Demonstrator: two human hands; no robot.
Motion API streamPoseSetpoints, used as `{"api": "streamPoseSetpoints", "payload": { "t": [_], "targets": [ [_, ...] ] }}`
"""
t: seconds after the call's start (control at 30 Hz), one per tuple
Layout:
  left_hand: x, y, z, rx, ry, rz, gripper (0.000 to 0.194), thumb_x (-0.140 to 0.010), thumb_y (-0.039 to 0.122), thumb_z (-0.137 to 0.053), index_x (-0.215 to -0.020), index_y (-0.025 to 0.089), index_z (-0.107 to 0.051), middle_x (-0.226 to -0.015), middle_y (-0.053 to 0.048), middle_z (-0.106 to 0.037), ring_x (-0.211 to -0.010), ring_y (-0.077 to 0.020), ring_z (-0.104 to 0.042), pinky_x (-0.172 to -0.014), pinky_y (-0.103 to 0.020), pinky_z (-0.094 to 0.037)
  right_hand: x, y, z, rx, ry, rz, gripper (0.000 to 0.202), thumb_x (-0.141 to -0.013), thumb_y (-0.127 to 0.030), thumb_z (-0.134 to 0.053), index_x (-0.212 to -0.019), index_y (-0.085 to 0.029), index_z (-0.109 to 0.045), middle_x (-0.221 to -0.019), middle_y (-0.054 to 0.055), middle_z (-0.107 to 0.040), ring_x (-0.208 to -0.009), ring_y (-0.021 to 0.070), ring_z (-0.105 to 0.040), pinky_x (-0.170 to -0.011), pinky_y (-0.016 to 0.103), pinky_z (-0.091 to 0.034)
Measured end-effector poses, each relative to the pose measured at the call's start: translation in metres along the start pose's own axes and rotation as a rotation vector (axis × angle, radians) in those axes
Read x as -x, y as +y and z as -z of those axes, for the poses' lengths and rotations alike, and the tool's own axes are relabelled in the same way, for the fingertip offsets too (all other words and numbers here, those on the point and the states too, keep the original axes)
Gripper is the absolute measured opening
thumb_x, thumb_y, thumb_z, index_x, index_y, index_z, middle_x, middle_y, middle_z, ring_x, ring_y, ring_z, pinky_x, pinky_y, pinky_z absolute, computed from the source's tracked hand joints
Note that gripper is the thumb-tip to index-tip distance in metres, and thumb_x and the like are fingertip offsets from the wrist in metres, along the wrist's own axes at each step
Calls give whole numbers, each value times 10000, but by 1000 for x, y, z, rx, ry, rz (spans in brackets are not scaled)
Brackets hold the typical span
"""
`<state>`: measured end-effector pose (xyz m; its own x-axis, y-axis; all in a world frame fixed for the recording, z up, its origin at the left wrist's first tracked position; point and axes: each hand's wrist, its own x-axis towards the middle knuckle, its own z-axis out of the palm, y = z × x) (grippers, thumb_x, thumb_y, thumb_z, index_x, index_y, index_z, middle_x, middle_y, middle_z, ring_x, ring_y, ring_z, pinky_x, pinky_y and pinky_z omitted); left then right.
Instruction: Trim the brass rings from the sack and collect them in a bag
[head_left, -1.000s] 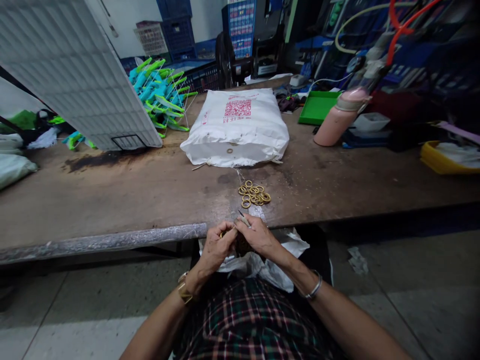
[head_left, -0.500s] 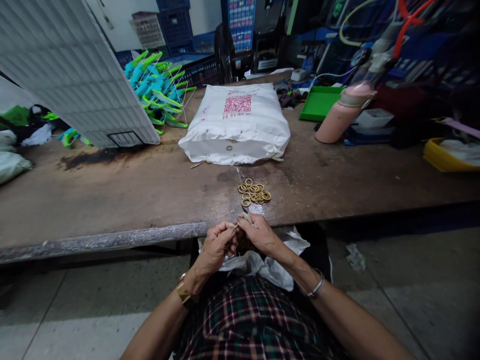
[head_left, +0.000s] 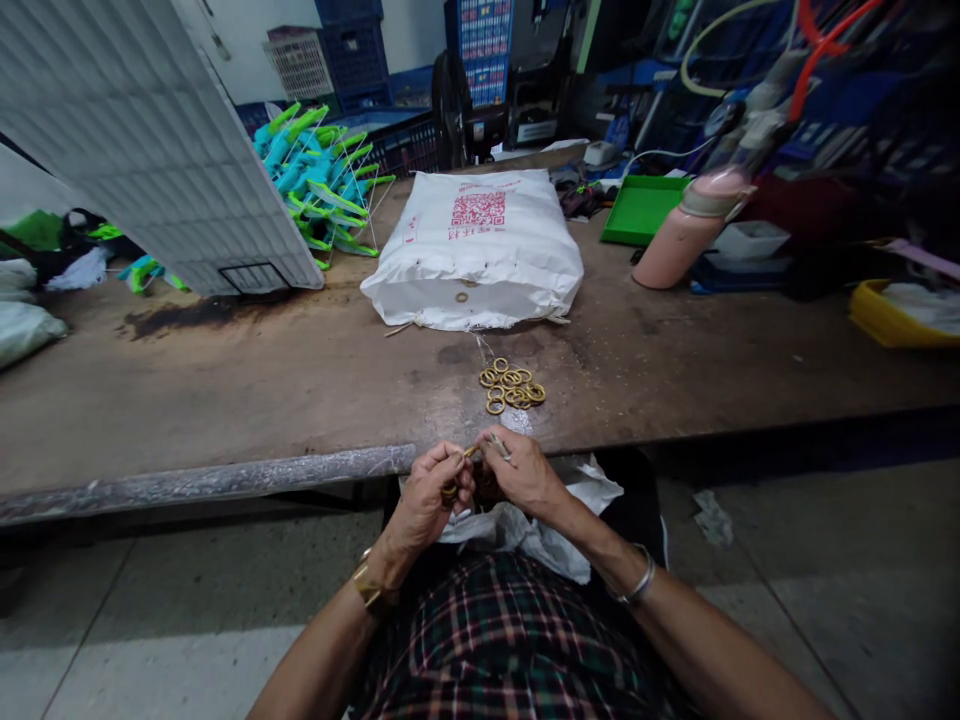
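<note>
My left hand (head_left: 435, 485) is closed on brass-coloured rings, one pinched between thumb and forefinger and others tucked in the curled fingers. Facing it at the table's edge, my right hand (head_left: 523, 470) grips a small pale-handled tool (head_left: 499, 447); its working end is too hidden to name its kind. The fingertips of both hands nearly meet at the pinched ring (head_left: 471, 452). Just beyond them, a loose pile of brass-coloured rings (head_left: 515, 378) lies on the table. Below the hands, an open white sack (head_left: 517, 535) rests on my lap with a dark brownish mass inside, partly hidden.
A stuffed white bag with red print (head_left: 472, 255) lies on the wooden table (head_left: 300, 400). A grey ribbed panel (head_left: 180, 150) leans at left beside turquoise-green plastic pieces (head_left: 322, 180). At right stand a pink bottle (head_left: 675, 245), a green tray (head_left: 641, 208) and a yellow basket (head_left: 892, 320).
The tool in my right hand has turned, and its dark tip no longer shows above the fingers. The ring in my left fingertips now sticks out more visibly. The pile looks unchanged.
</note>
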<state>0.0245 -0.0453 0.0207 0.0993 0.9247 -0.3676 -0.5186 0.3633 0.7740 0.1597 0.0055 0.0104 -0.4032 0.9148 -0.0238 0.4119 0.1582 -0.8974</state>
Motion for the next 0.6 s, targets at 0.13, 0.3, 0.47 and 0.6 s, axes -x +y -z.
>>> {"api": "streamPoseSetpoints", "payload": {
  "t": [0.13,0.3,0.47,0.6],
  "targets": [
    [1,0,0,-72,34,-18,338,-673,431,-666,-701,168,-456,-538,57,-473,-423,-45,-402,-389,-160,-263,6,0,-3,195,-114,121,141,-782,-170,-404,-731,-200,-532,-582,-23,-517,-528,106,-448,-538,210,-303],
    [1,-3,2,-145,23,-86,365,-696,479,-636,-694,173,-439,-525,62,-454,-429,-48,-385,-409,-174,-279,9,-2,-5,308,-138,144,187,-732,-114,-408,-807,-200,-556,-623,-2,-563,-565,124,-497,-558,212,-312],
    [3,-5,6,-221,32,-112,394,-705,522,-612,-685,174,-428,-529,62,-446,-438,-49,-384,-429,-178,-293,10,-6,-6,400,-149,119,213,-732,-112,-412,-851,-196,-568,-638,14,-587,-589,141,-524,-563,222,-307],
    [3,-8,9,-266,39,-128,393,-718,520,-603,-675,172,-426,-535,60,-441,-444,-49,-383,-434,-179,-302,10,-9,-5,440,-186,94,227,-740,-121,-407,-877,-199,-571,-640,12,-591,-581,141,-519,-548,227,-286]
  ]
}}
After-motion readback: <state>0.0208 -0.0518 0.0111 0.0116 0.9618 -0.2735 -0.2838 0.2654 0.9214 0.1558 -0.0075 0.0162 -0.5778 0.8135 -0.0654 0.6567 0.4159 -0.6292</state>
